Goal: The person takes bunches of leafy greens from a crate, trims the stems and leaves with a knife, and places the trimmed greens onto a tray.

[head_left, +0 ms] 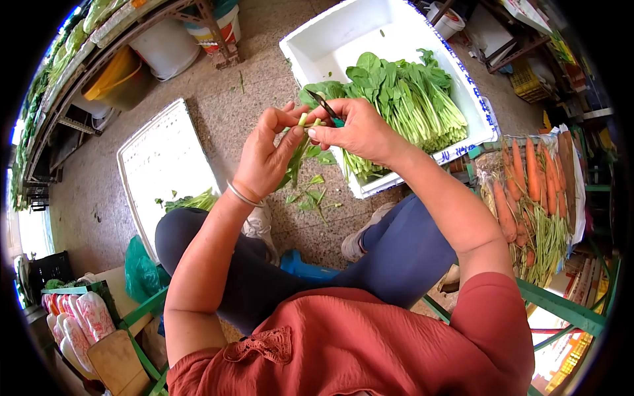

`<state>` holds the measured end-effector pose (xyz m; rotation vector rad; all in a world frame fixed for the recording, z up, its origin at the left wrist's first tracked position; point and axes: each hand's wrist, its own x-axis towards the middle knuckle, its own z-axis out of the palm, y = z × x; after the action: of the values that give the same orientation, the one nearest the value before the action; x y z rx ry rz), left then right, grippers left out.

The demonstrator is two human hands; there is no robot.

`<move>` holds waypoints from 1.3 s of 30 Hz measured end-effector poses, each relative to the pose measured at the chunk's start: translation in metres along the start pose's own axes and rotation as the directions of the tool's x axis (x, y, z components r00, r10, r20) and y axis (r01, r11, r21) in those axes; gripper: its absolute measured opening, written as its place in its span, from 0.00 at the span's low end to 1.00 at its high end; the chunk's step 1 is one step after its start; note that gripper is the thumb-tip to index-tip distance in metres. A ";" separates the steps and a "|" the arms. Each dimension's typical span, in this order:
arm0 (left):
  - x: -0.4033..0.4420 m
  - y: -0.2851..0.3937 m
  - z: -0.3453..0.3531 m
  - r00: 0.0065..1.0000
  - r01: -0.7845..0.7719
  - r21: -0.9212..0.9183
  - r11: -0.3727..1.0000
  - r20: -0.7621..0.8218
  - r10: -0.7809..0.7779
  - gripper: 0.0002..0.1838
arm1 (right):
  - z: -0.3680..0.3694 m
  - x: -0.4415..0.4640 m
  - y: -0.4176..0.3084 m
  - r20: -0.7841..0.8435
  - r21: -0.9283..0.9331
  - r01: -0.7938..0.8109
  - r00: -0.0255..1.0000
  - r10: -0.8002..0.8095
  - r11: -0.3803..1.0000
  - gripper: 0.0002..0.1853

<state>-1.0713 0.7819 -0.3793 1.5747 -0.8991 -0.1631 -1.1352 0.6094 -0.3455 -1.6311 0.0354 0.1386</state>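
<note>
My left hand is closed round a few leafy green stems, whose cut ends stick up between thumb and fingers while the leaves hang below. Close against it, my right hand grips a small knife with a dark blade and what looks like a green handle; its thumb and fingertips also meet the stems. Just beyond is a white foam box with a large pile of leafy greens, stems toward the right. Trimmed leaves lie on the floor beneath my hands.
A white foam lid with some greens on it lies at left. Carrots are stacked on the right. Buckets stand under a shelf at upper left. A blue plastic object sits between my feet.
</note>
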 end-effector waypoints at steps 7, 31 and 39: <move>-0.001 -0.005 0.002 0.933 0.359 -0.600 0.715 0.212 -0.291 0.07 | 0.003 0.005 0.009 -0.033 0.150 0.000 0.999 0.005 0.989 0.13; 0.000 -0.001 -0.005 0.869 0.495 -0.505 0.707 0.294 -0.398 0.09 | 0.008 0.006 0.015 -0.120 0.012 0.034 0.992 -0.032 0.999 0.13; 0.002 0.002 -0.013 0.808 0.583 -0.400 0.708 0.381 -0.450 0.16 | 0.008 0.005 0.016 -0.099 -0.117 0.071 0.992 -0.082 0.991 0.10</move>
<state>-1.0639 0.7912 -0.3736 1.2806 -0.5073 -0.9623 -1.1323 0.6162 -0.3623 -1.7500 0.0451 -0.0035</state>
